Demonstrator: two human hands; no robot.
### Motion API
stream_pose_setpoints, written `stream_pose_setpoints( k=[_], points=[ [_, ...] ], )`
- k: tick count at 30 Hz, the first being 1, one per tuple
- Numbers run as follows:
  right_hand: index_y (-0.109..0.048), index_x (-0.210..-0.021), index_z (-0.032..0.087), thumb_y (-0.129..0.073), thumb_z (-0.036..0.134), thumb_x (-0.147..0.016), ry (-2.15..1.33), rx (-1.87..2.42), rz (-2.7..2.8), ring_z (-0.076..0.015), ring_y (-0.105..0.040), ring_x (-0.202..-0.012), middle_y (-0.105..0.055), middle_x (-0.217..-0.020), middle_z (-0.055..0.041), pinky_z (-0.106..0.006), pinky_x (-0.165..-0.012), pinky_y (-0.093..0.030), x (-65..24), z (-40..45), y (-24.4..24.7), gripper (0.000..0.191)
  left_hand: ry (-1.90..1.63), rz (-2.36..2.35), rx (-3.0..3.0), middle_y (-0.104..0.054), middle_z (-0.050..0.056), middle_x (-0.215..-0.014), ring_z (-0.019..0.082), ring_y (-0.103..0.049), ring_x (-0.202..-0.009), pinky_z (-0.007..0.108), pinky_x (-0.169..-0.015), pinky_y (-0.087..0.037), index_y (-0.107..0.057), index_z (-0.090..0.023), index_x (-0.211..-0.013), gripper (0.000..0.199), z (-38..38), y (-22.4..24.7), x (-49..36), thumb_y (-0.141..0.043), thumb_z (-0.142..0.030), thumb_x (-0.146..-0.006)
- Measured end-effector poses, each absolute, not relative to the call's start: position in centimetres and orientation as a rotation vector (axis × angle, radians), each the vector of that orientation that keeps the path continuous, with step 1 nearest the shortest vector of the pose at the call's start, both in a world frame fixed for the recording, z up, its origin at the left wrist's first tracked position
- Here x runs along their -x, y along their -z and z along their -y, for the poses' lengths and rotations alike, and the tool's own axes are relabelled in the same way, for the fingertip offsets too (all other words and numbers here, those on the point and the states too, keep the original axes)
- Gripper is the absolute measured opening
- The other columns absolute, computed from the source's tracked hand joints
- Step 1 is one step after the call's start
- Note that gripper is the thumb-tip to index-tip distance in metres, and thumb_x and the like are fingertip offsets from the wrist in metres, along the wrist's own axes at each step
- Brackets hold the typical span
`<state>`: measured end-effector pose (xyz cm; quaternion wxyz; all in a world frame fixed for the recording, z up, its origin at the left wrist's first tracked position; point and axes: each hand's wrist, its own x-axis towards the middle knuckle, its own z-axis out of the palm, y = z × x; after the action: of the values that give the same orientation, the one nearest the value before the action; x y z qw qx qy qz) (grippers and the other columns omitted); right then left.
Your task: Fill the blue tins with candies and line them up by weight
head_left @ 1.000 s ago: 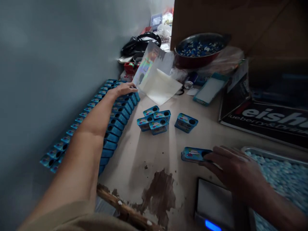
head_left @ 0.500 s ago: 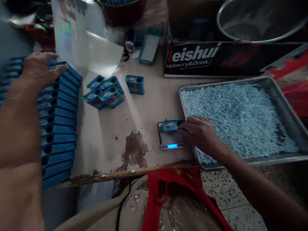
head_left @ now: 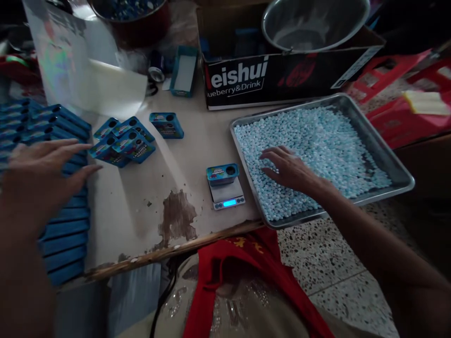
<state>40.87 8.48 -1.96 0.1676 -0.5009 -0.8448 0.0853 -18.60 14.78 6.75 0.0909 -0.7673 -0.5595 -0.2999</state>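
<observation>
My right hand (head_left: pixel 287 169) is over the pale blue candies (head_left: pixel 338 145) in a metal tray (head_left: pixel 378 195), fingers apart and slightly bent, holding nothing. Left of the tray, a small blue candy box (head_left: pixel 222 174) stands on a digital scale (head_left: pixel 227 193) with a lit blue display. My left hand (head_left: pixel 52 173) is open, thumb and fingers spread, over the rows of blue boxes (head_left: pixel 66 234) at the left. Several more blue boxes (head_left: pixel 134 146) are grouped just beyond its fingertips, and a single box (head_left: pixel 167 125) stands apart to their right.
A black carton (head_left: pixel 239 84) with a metal bowl (head_left: pixel 313 28) on it stands at the back. Near it are an empty blue carton (head_left: pixel 183 72), a can (head_left: pixel 156 68) and a dark red pot (head_left: pixel 141 23). Red plastic (head_left: pixel 391 117) lies right of the tray.
My right hand has let go of the box on the scale and moved right over the candies. My left hand has come back nearer, over the box rows. The view has shifted right.
</observation>
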Motion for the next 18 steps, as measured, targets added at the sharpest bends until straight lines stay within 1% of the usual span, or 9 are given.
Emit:
stream_pose_setpoints(
  k=[2,4,6,8,10,13,15,18],
  points=[
    [-0.068,-0.140,0.027,-0.054,0.032,-0.113,-0.308,1.349,2.388,-0.0409,-0.067,-0.141,-0.073,-0.150,-0.0198,-0.064,-0.115,-0.058,-40.0,-9.8,3.2,0.031,0.819,1.575,2.382,-0.087,-0.005,-0.136,0.036,-0.083,-0.126,0.066,-0.132,-0.048,-0.090,-0.041,-0.122,0.065,-14.2,-6.4,16.5,-0.074,-0.092,-0.086],
    [-0.064,-0.145,0.025,-0.050,0.032,-0.114,-0.365,1.294,2.378,-0.0404,-0.064,-0.145,-0.069,-0.155,-0.0213,-0.065,-0.119,-0.056,-38.6,-11.2,4.0,0.034,0.797,1.553,2.456,-0.087,-0.005,-0.134,0.033,-0.082,-0.125,0.067,-0.137,-0.042,-0.088,-0.043,-0.121,0.059,-14.0,-6.0,14.8,-0.076,-0.090,-0.087],
    [-0.064,-0.142,0.022,-0.047,0.030,-0.114,-0.403,1.289,2.400,-0.0392,-0.067,-0.136,-0.071,-0.148,-0.0218,-0.062,-0.117,-0.058,-37.1,-12.2,4.6,0.033,0.787,1.529,2.502,-0.086,-0.004,-0.135,0.033,-0.080,-0.127,0.067,-0.139,-0.038,-0.087,-0.042,-0.122,0.055,-13.8,-5.7,13.5,-0.080,-0.086,-0.088],
    [-0.065,-0.135,0.021,-0.045,0.026,-0.113,-0.408,1.349,2.405,-0.0385,-0.068,-0.125,-0.074,-0.135,-0.0218,-0.059,-0.112,-0.060,-36.0,-12.4,5.2,0.031,0.777,1.452,2.540,-0.085,-0.003,-0.139,0.034,-0.080,-0.128,0.066,-0.139,-0.040,-0.086,-0.042,-0.126,0.052,-13.6,-5.4,12.6,-0.082,-0.081,-0.090],
    [-0.067,-0.130,0.020,-0.042,0.022,-0.112,-0.345,1.468,2.364,-0.0386,-0.067,-0.120,-0.074,-0.127,-0.0210,-0.059,-0.109,-0.059,-35.3,-11.8,5.7,0.030,0.766,1.368,2.562,-0.084,-0.002,-0.142,0.034,-0.080,-0.129,0.065,-0.138,-0.042,-0.084,-0.043,-0.132,0.051,-13.3,-4.9,12.0,-0.082,-0.077,-0.094],
    [-0.068,-0.131,0.020,-0.041,0.018,-0.112,-0.200,1.597,2.380,-0.0384,-0.063,-0.120,-0.073,-0.129,-0.0197,-0.056,-0.106,-0.055,-35.2,-10.2,5.9,0.033,0.734,1.379,2.612,-0.084,0.000,-0.143,0.034,-0.080,-0.131,0.061,-0.138,-0.043,-0.083,-0.041,-0.136,0.054,-12.8,-3.9,11.4,-0.079,-0.078,-0.097],
    [-0.070,-0.133,0.019,-0.043,0.018,-0.112,-0.116,1.625,2.488,-0.0386,-0.061,-0.123,-0.073,-0.133,-0.0195,-0.054,-0.104,-0.053,-35.6,-9.1,5.4,0.034,0.700,1.423,2.673,-0.084,0.001,-0.144,0.033,-0.079,-0.133,0.058,-0.136,-0.046,-0.083,-0.038,-0.137,0.056,-12.6,-3.1,10.8,-0.079,-0.078,-0.098],
    [-0.073,-0.128,0.019,-0.045,0.020,-0.114,-0.006,1.629,2.680,-0.0391,-0.060,-0.122,-0.073,-0.129,-0.0200,-0.050,-0.098,-0.049,-36.3,-8.1,3.9,0.031,0.729,1.414,2.734,-0.083,0.003,-0.145,0.033,-0.079,-0.135,0.057,-0.137,-0.046,-0.082,-0.036,-0.140,0.056,-12.3,-2.1,9.6,-0.079,-0.075,-0.100]
  ],
)
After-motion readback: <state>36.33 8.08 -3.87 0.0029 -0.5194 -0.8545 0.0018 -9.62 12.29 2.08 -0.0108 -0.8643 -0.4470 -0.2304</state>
